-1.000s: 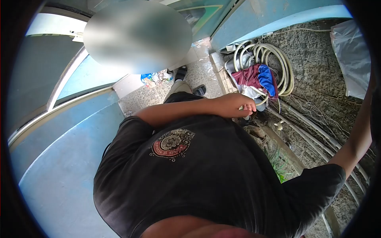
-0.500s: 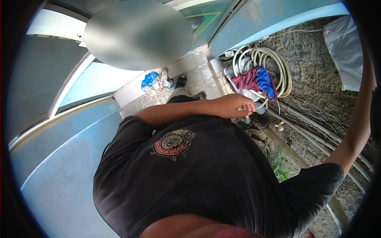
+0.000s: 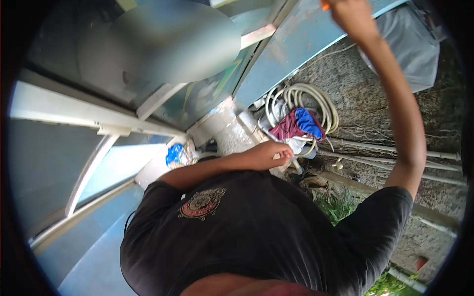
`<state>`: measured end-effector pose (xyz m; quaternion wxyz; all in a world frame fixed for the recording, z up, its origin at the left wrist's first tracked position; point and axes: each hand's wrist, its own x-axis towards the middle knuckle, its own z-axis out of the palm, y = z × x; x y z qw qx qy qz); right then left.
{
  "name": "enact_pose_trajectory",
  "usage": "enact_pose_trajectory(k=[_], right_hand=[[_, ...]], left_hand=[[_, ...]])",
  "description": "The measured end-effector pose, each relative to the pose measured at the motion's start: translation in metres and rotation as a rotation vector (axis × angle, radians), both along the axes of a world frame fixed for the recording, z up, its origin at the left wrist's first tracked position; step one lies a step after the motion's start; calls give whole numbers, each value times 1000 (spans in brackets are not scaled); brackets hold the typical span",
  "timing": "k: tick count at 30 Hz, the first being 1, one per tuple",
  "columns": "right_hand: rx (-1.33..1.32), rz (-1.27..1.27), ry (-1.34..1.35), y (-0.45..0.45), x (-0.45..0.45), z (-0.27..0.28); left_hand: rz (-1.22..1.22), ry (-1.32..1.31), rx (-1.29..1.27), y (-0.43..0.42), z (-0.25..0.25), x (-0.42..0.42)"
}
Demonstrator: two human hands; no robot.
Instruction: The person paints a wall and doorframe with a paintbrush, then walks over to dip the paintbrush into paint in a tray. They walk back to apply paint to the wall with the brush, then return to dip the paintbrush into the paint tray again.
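My left hand (image 3: 269, 156) is held across the front of my black shirt (image 3: 276, 222), its fingers curled. Something small and pale shows at the fingers, too little to make out. My right hand (image 3: 353, 17) is raised at the top edge, in front of a blue painted panel (image 3: 276, 61). Its fingers are closed on an orange object (image 3: 325, 6), mostly cut off by the frame, so its kind does not show. Whether that object touches the panel I cannot tell.
A coiled cream hose (image 3: 331, 106) lies beyond my left hand, with a maroon and blue cloth (image 3: 307, 123) on it. Pipes (image 3: 424, 154) run along the rough wall (image 3: 365, 101). A grey plastic sheet (image 3: 410, 47) hangs at right. A blue and white bag (image 3: 174, 155) lies on the floor.
My right hand has come into view at the top, swung up and leftward with the orange object. The view has shifted and turned. My left hand stays curled at my front.
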<state>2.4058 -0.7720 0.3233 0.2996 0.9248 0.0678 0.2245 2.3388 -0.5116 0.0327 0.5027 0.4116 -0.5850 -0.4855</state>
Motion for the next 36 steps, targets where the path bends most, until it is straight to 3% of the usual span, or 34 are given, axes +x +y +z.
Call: enact_pose_trajectory(k=[1,3,4,6,9,13,16,17,19,20,21,23,25,27,30,32,33,35,36], right_hand=[[3,43,-9,-23,2,-28],[-21,20,38,-17,12,-31],[-63,-3,9,-19,14,-10],[261,-44,-121,-21,20,30],[419,-256,-356,9,15,143],[-71,90,-627,21,9,207],[-234,-31,-577,-1,23,187],[-207,-109,-435,-8,26,164],[-405,22,-303,-37,32,90],[-338,-95,-137,-30,29,55],[-283,-58,-56,-25,29,25],[-96,-102,155,-4,24,1],[23,-105,54,0,26,15],[243,-125,-103,-11,27,68],[114,-49,-452,-9,7,176],[-149,3,-605,28,-14,219],[-305,21,-642,27,-22,230],[-196,-48,-607,23,-34,219],[-298,-99,-526,-5,-41,197]], left_hand=[[14,3,21,1,4,5],[-12,5,-19,1,8,15],[-31,7,-20,0,7,20],[-47,-16,-18,-1,5,28],[-72,-8,1,1,7,37],[-125,18,37,1,-2,43],[-150,14,46,-2,1,50],[-160,23,56,-4,0,51],[-150,26,14,-7,3,53],[-146,16,14,-10,6,53],[-142,8,15,-12,8,54],[-145,-1,-2,-14,7,55],[-154,-28,4,-16,7,55],[-171,-15,-2,-18,3,51],[-186,1,-12,-21,4,51],[-189,17,-13,-20,4,50],[-173,7,-25,-20,2,52],[-163,-7,-35,-20,2,54],[-173,-14,-25,-20,2,54]])
